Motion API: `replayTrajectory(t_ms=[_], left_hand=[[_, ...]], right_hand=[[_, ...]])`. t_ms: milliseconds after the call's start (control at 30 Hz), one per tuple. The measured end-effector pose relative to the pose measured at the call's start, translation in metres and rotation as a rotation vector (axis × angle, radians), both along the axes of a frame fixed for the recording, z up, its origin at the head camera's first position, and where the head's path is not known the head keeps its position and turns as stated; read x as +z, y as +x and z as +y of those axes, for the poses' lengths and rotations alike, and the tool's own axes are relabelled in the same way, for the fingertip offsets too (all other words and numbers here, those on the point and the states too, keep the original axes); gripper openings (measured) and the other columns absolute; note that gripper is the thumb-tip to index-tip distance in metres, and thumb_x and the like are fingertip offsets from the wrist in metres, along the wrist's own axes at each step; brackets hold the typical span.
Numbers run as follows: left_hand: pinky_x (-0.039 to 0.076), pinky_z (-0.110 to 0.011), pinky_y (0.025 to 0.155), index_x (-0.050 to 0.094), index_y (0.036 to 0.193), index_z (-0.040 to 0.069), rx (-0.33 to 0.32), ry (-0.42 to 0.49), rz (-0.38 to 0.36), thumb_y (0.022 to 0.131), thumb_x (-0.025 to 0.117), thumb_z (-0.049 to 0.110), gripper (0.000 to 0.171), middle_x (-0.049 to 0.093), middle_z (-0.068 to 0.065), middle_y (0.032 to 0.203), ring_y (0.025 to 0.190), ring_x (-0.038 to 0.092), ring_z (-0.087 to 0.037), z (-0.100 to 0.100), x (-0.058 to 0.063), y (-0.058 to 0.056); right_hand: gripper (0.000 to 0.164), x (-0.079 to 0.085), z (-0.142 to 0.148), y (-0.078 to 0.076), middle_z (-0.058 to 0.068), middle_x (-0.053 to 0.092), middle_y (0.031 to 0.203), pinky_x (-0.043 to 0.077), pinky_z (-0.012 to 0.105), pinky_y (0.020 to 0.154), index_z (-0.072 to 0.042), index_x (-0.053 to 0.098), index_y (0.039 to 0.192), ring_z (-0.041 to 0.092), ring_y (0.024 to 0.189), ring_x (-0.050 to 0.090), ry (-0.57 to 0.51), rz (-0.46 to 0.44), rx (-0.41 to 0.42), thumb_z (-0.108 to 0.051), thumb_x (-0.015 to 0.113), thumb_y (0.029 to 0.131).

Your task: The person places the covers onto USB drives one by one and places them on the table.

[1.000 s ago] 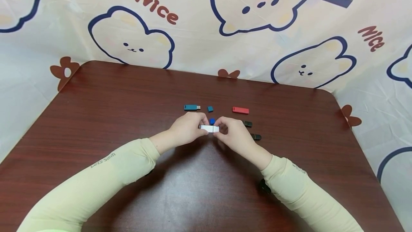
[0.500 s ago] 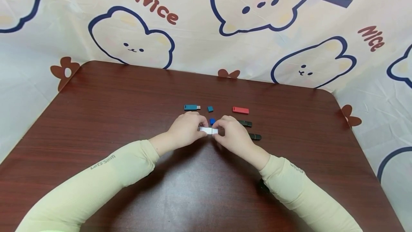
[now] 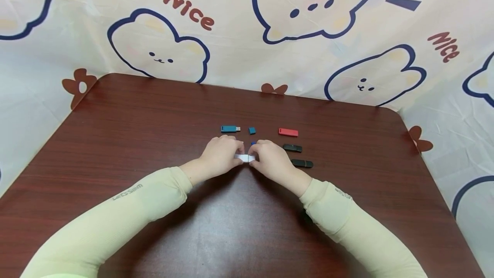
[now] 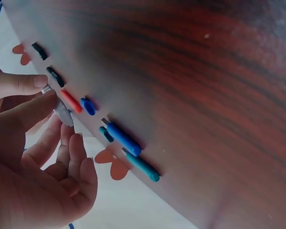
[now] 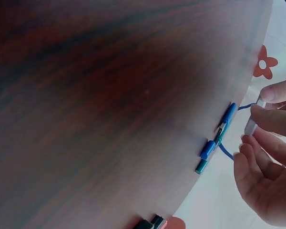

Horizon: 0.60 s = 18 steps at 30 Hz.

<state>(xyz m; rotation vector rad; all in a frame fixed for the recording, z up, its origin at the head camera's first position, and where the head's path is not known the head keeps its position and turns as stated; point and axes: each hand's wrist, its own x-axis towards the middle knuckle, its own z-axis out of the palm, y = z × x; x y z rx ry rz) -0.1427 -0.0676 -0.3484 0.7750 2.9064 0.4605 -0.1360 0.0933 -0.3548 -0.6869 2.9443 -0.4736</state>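
Note:
A white USB flash drive (image 3: 244, 158) is held lengthwise between both hands above the table. My left hand (image 3: 219, 154) pinches its left end between thumb and fingers. On its right end, my right hand (image 3: 273, 161) pinches with thumb and forefinger; a thin seam shows near that end. The left wrist view shows the same white drive (image 4: 63, 114) between the fingertips. Just beyond the hands lie a blue cap (image 3: 253, 143), partly covered by the right hand, and a blue flash drive (image 4: 124, 137), hidden behind the left hand in the head view.
Farther back lie an uncapped teal flash drive (image 3: 229, 128) and its teal cap (image 3: 252, 130). Right of them are a red flash drive (image 3: 288, 132) and two black ones, the upper (image 3: 292, 147) and the lower (image 3: 302, 163). A printed curtain (image 3: 231, 55) borders the brown table (image 3: 154, 115).
Both hands have shifted slightly left and a little nearer with the white flash drive, the right hand more. The two black drives show more fully now, while the blue cap is more covered.

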Motion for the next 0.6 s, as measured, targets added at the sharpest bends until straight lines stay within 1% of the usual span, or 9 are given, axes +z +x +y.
replayTrajectory(t_ms=[133,300,467,600], left_hand=[[0.046,-0.038,0.07,0.068,0.083,0.016,-0.002,-0.02,-0.006,0.078,0.075,0.023,0.011,0.064,-0.003,0.082,0.081,0.059,-0.022,0.001,-0.005,-0.001],[0.046,-0.038,0.07,0.07,0.084,0.016,0.01,-0.032,-0.031,0.078,0.075,0.023,0.011,0.066,-0.003,0.085,0.082,0.059,-0.022,0.003,-0.009,-0.001],[0.046,-0.037,0.071,0.069,0.083,0.015,0.014,-0.045,-0.044,0.078,0.075,0.023,0.011,0.066,-0.002,0.084,0.082,0.059,-0.021,0.004,-0.013,-0.001],[0.046,-0.037,0.07,0.069,0.082,0.016,0.017,-0.048,-0.057,0.077,0.075,0.022,0.01,0.065,-0.001,0.081,0.081,0.058,-0.02,0.004,-0.013,0.0]], right_hand=[[0.008,0.0,-0.001,0.0,0.003,0.063,0.081,0.046,0.026,0.063,-0.009,0.071,0.088,0.012,0.07,0.051,0.018,-0.019,0.012,-0.008,0.07,0.08],[0.009,-0.003,-0.002,-0.001,0.004,0.065,0.083,0.048,0.026,0.065,-0.008,0.071,0.09,0.011,0.073,0.053,0.045,-0.059,0.022,-0.006,0.068,0.082],[0.008,-0.007,-0.002,-0.002,0.003,0.066,0.083,0.049,0.027,0.066,-0.008,0.071,0.089,0.012,0.075,0.055,0.053,-0.06,0.04,-0.005,0.068,0.082],[0.01,-0.008,-0.001,-0.002,0.003,0.067,0.083,0.049,0.027,0.065,-0.008,0.071,0.089,0.012,0.075,0.056,0.066,-0.057,0.057,-0.004,0.068,0.081]])
